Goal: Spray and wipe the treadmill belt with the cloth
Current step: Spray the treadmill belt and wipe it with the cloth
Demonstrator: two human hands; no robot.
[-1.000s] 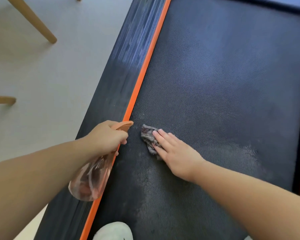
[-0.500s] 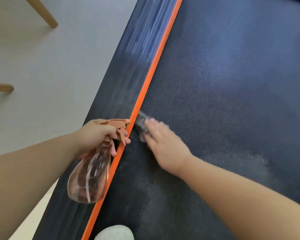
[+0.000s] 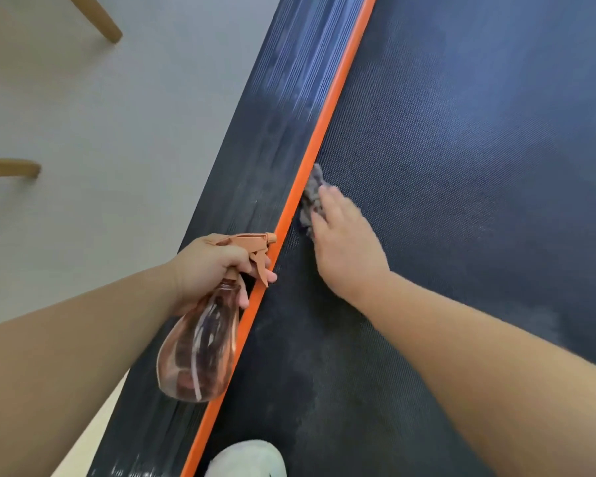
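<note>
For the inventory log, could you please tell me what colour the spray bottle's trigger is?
The trigger on the bottle is light orange; the head view shows it best.

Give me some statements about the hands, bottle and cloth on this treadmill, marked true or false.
1. The left hand grips the clear pinkish plastic spray bottle with an orange trigger. True.
2. The crumpled grey cloth lies on the pale floor. False: it is on the dark textured treadmill belt, beside the orange stripe.
3. The right hand presses the cloth with flat fingers. True.
4. The spray bottle stands upright on the belt. False: it hangs tilted from the left hand.
</note>
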